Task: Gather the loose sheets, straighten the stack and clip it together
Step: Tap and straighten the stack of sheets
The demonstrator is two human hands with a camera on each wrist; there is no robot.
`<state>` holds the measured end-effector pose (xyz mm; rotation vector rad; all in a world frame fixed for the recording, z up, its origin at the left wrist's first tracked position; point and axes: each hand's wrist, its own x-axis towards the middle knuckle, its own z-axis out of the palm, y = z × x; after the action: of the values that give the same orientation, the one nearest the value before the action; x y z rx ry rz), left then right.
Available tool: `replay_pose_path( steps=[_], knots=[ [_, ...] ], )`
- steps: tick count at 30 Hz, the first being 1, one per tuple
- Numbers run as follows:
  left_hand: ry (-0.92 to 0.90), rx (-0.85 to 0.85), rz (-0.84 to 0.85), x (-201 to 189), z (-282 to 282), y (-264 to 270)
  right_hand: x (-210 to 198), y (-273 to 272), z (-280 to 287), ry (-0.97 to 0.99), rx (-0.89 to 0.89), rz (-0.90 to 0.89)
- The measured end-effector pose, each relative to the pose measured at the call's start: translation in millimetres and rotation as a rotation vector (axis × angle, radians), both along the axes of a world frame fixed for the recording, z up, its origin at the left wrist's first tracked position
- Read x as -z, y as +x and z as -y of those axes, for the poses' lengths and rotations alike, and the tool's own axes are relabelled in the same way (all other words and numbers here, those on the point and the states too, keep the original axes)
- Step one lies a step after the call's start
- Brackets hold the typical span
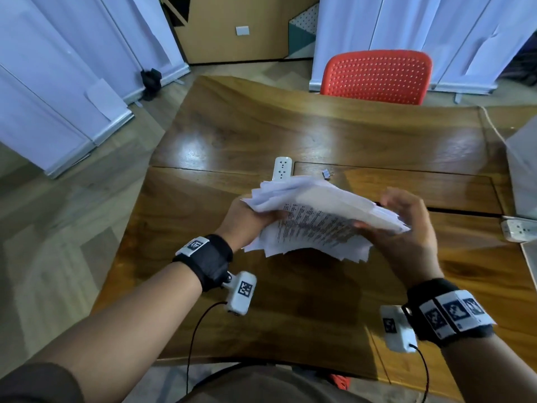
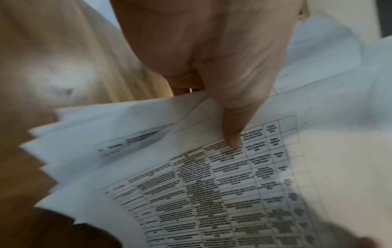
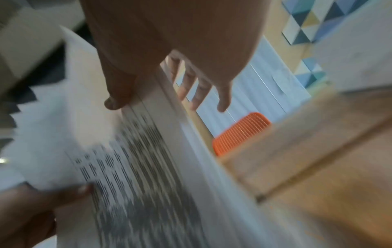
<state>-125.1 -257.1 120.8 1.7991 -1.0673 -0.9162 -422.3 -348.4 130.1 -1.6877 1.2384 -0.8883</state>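
Observation:
A loose stack of white sheets [image 1: 319,205] with uneven, fanned edges is held above the wooden table [image 1: 232,126], tilted, printed tables facing me. My left hand [image 1: 252,218] grips its left end; the left wrist view shows the thumb [image 2: 232,134] lying on the printed sheet [image 2: 212,184], fingers hidden beneath. My right hand [image 1: 406,228] holds the right end: thumb [image 3: 118,99] on the near face of the stack [image 3: 148,167], fingers [image 3: 201,90] stretched out behind it. A small binder clip [image 1: 327,173] lies on the table just beyond the stack.
A white power strip [image 1: 282,169] lies behind the stack, and another [image 1: 518,228] sits at the right edge near a white box [image 1: 523,170]. An orange chair [image 1: 374,77] stands at the table's far side. White panels [image 1: 72,82] line the room.

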Motion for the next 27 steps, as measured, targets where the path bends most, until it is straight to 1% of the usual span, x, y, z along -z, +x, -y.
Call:
replay_pose_path(
  steps=[1,3,4,5,6,7,9,10,11,13,15,17,20,21,22,24,25,26,27],
  knots=[
    [-0.034,0.040,0.077,-7,3,2,-24,-2,-1,-0.101,-0.006,0.004],
    [-0.057,0.169,0.255,-21,11,4,-68,-4,-3,-0.361,-0.136,-0.093],
    [-0.035,0.224,0.391,-32,13,4,-85,-2,-4,-0.444,-0.220,-0.163],
    [-0.063,0.272,0.528,-41,15,3,-96,2,-5,-0.465,-0.294,-0.230],
    [-0.112,0.331,0.657,-51,17,1,-104,9,-7,-0.457,-0.349,-0.302],
    [-0.139,0.372,0.736,-61,20,-1,-107,18,-9,-0.456,-0.386,-0.388],
    [-0.127,0.435,0.814,-79,23,-5,-103,34,-17,-0.458,-0.431,-0.551],
    [-0.123,0.459,0.829,-86,25,-8,-95,38,-18,-0.438,-0.443,-0.582],
    [-0.135,0.477,0.841,-89,26,-11,-88,41,-17,-0.400,-0.433,-0.572],
    [-0.140,0.521,0.865,-93,28,-12,-73,39,-10,-0.269,-0.341,-0.525],
    [-0.119,0.534,0.835,-96,29,-15,-57,31,-3,-0.120,-0.253,-0.444],
    [-0.048,0.535,0.788,-96,28,-6,-45,22,-2,0.012,-0.201,-0.337],
    [0.167,0.509,0.651,-94,18,34,-30,2,-3,0.123,-0.182,-0.230],
    [0.224,0.488,0.572,-90,11,51,-28,-6,-2,0.176,-0.178,-0.185],
    [0.264,0.468,0.445,-86,3,67,-25,-15,0,0.222,-0.172,-0.149],
    [0.314,0.423,0.115,-64,-17,92,-22,-28,4,0.281,-0.172,-0.090],
    [0.332,0.397,-0.011,-51,-26,97,-21,-34,6,0.311,-0.173,-0.051],
    [0.362,0.358,-0.084,-38,-34,97,-18,-39,9,0.340,-0.168,-0.005],
    [0.394,0.328,-0.121,-25,-40,95,-14,-42,13,0.371,-0.159,0.038]
  ],
)
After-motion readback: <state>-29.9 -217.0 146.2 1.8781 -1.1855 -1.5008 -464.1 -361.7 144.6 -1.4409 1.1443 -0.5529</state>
